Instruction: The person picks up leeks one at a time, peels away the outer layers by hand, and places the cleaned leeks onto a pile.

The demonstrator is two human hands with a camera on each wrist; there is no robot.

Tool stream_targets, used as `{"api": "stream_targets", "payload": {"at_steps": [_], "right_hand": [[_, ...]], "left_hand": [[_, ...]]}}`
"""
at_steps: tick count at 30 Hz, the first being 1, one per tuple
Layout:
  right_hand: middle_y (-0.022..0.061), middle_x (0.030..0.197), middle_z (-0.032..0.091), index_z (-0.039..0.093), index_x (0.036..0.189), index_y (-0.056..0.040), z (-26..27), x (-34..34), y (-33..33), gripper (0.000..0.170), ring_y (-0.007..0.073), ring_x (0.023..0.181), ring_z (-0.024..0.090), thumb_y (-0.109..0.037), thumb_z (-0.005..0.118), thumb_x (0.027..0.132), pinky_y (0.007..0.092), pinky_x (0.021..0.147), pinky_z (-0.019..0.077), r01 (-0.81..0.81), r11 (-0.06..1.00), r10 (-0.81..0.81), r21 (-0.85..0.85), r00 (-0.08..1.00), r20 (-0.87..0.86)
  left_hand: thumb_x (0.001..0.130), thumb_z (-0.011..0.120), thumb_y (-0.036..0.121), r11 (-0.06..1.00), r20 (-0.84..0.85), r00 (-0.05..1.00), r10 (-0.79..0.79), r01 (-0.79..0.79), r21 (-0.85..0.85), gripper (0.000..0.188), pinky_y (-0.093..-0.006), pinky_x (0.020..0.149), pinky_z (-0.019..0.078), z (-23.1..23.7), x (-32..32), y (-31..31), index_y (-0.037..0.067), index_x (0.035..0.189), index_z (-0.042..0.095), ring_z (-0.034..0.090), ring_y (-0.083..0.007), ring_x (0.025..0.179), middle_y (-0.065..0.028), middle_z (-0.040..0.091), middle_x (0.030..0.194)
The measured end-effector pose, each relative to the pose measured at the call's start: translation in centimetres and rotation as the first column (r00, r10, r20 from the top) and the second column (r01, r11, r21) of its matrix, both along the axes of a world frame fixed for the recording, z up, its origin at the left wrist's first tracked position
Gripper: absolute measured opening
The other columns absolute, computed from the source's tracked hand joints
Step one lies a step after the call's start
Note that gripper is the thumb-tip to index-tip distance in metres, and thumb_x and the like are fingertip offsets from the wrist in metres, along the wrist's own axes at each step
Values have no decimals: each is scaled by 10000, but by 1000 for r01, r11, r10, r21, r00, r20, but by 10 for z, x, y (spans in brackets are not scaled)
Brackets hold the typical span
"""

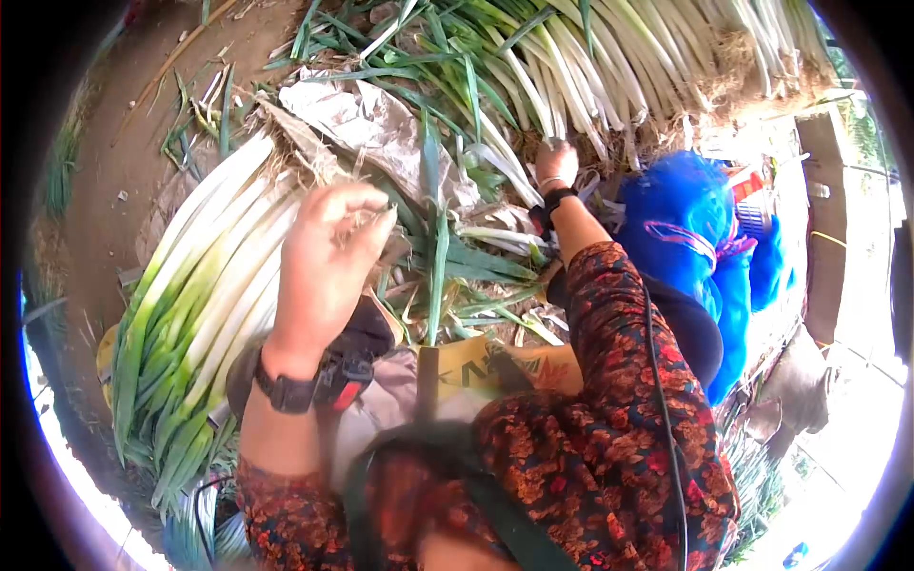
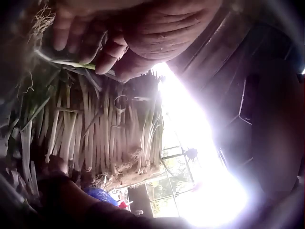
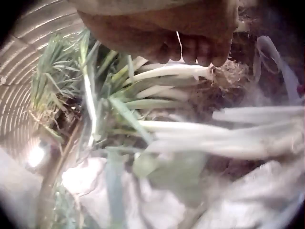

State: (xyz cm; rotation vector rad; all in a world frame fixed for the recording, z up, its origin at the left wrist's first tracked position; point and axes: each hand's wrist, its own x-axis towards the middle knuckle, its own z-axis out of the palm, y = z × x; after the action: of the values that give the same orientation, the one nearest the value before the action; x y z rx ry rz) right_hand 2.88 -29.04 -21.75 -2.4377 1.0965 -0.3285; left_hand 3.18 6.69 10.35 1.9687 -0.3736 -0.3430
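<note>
My left hand [image 1: 328,257] is raised beside a bundle of long green onions [image 1: 205,285], its fingers bent and the thumb and fingertips apart. In the left wrist view a thin pale-green strip [image 2: 76,64] runs past the fingertips. The right hand [image 1: 557,164] reaches forward to the root ends of a large green onion pile [image 1: 657,57], its fingers curled at a white stalk. In the right wrist view its fingertips [image 3: 188,57] lie right over a white green onion stalk [image 3: 167,71] with a shaggy root end; the palm side is mostly hidden.
Loose leaves [image 1: 438,257] and scraps litter the ground ahead, beside crumpled pale sheeting [image 1: 357,119]. A blue plastic bag [image 1: 676,219] stands by my right arm. A yellow printed sack [image 1: 533,366] lies near my lap.
</note>
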Motion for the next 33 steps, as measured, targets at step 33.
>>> {"api": "stream_targets", "payload": {"at_steps": [33], "right_hand": [[174,1112,668,585,1178,-36,166,-43,123,521,298,1025,657,-435,619,844,404,833,512,-53,887,255,458,885,-390]], "left_hand": [[891,670,198,971,-78,993,91,-106,-216,192,-271,780,493,-3,19,9,10,934,669,629,-140,841,-80,688,911]]}}
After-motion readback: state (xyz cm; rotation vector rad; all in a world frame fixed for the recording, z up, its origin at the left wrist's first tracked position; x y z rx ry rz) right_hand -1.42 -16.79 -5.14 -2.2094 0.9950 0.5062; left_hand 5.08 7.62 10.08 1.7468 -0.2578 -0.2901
